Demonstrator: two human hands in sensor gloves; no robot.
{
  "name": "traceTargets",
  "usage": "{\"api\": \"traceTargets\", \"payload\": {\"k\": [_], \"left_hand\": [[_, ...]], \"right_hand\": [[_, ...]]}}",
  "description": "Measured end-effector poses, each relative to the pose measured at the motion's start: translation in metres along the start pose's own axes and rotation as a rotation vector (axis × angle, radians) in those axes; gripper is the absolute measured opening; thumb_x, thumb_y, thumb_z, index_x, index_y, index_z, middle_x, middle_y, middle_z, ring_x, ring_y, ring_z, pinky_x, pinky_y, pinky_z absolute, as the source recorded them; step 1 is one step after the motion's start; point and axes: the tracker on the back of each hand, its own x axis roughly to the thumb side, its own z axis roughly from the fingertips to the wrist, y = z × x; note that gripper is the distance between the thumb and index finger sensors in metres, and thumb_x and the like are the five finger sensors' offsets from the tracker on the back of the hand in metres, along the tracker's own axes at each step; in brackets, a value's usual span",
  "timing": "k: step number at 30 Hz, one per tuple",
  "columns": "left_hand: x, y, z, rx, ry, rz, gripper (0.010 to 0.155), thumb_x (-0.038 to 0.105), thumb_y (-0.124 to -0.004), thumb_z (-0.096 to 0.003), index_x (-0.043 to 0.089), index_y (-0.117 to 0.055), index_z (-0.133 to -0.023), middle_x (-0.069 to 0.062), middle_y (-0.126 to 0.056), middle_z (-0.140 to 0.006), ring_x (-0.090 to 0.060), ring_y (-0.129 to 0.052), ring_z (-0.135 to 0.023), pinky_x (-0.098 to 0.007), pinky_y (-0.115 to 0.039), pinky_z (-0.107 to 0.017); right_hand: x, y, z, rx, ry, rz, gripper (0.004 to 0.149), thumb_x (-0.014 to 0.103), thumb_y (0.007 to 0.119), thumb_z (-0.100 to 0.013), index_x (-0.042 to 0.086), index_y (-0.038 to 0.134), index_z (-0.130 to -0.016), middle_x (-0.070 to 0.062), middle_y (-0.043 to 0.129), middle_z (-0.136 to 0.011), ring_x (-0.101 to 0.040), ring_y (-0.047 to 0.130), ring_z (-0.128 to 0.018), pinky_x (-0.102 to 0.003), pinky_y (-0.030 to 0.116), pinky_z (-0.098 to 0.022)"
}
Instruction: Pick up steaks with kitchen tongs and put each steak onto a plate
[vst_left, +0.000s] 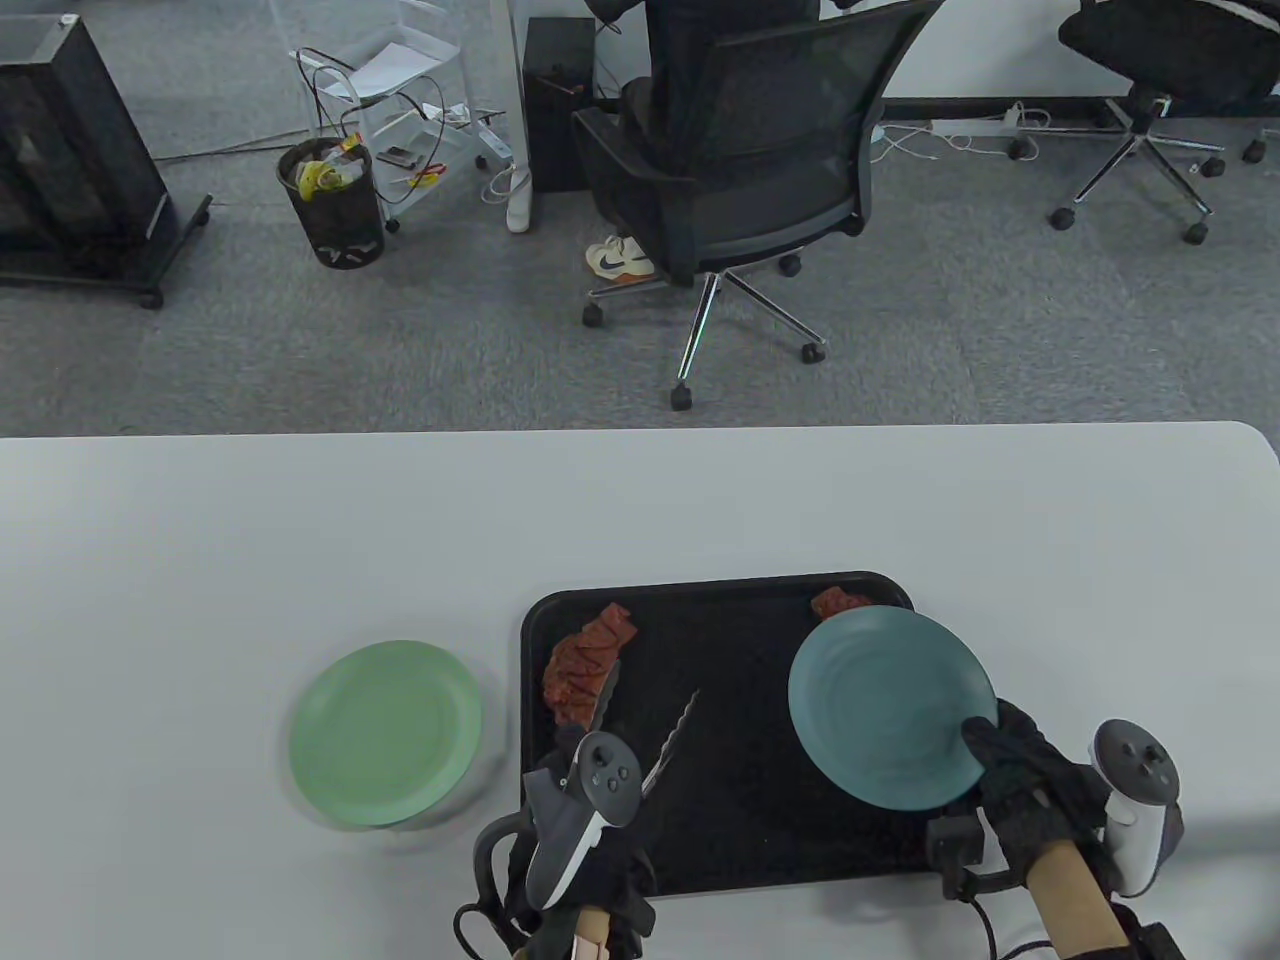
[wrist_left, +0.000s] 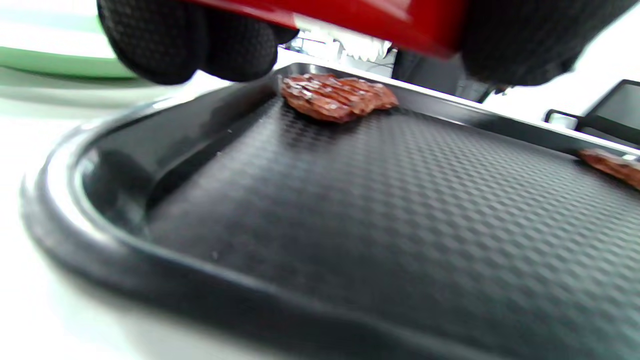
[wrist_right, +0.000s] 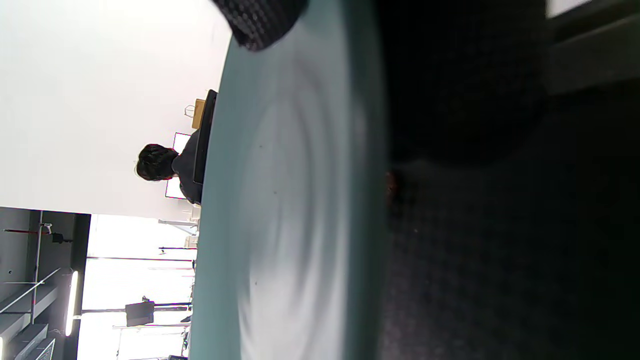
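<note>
The left hand (vst_left: 580, 800) grips open tongs (vst_left: 640, 730) toward the steak (vst_left: 583, 665); the right hand (vst_left: 1030, 790) pinches the teal plate (vst_left: 885, 700) over the tray (vst_left: 740, 840) — ready to receive.

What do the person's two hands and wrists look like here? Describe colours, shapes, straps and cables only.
Both hands wear black textured knit gloves. The left hand carries a grey, rounded tracker with buttons and a white stem strapped to its back; the right hand has a matching tracker beside the wrist. A small black box sits at the right wrist, and black cables loop from both wrists. The forearms are bare.
</note>
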Motion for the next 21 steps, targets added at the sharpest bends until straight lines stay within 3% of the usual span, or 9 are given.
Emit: {"api": "traceTargets", "payload": {"k": [8,12,17,20,21], "left_hand": [[-0.003,0.007,-0.042,-0.023,0.141,-0.132,0.105,0.06,-0.083,-0.0329,0.008,-0.032,-0.109,-0.025,-0.053,-0.1,-0.044,-0.078,-0.072,-0.049,-0.076,-0.052],[-0.002,0.005,-0.058,-0.09,0.178,-0.214,0.106,0.061,-0.082,-0.033,0.009,-0.029,-0.109,-0.025,-0.051,-0.101,-0.044,-0.076,-0.073,-0.049,-0.075,-0.053],[-0.002,0.0,-0.072,-0.16,0.178,-0.149,0.108,0.062,-0.082,-0.0333,0.008,-0.027,-0.109,-0.025,-0.052,-0.101,-0.045,-0.077,-0.07,-0.048,-0.076,-0.051],[0.0,0.004,-0.074,-0.145,0.154,-0.205,0.106,0.062,-0.084,-0.0306,0.011,-0.035,-0.109,-0.023,-0.063,-0.098,-0.043,-0.083,-0.065,-0.046,-0.08,-0.046],[0.0,0.007,-0.073,-0.106,0.145,-0.234,0.103,0.064,-0.085,-0.0292,0.014,-0.042,-0.109,-0.017,-0.07,-0.096,-0.04,-0.088,-0.061,-0.043,-0.083,-0.043]], "right_hand": [[0.003,0.0,-0.005,0.003,-0.012,0.016,0.05,0.019,0.068,-0.047,0.001,0.057,-0.093,-0.022,0.081,-0.077,-0.034,0.096,-0.041,-0.036,0.091,-0.023],[0.006,0.002,-0.005,0.008,-0.027,0.033,0.05,0.019,0.068,-0.047,0.001,0.058,-0.093,-0.022,0.081,-0.076,-0.034,0.096,-0.04,-0.037,0.091,-0.022],[0.006,0.002,-0.004,0.002,-0.033,0.042,0.05,0.019,0.068,-0.047,0.001,0.058,-0.093,-0.023,0.081,-0.076,-0.035,0.096,-0.04,-0.037,0.091,-0.022],[0.006,0.002,-0.003,-0.001,-0.038,0.042,0.05,0.019,0.068,-0.047,0.001,0.059,-0.093,-0.022,0.081,-0.076,-0.035,0.095,-0.04,-0.037,0.09,-0.022],[0.007,0.002,-0.002,-0.001,-0.041,0.044,0.05,0.019,0.068,-0.047,0.001,0.059,-0.093,-0.023,0.081,-0.076,-0.035,0.095,-0.04,-0.037,0.09,-0.022]]}}
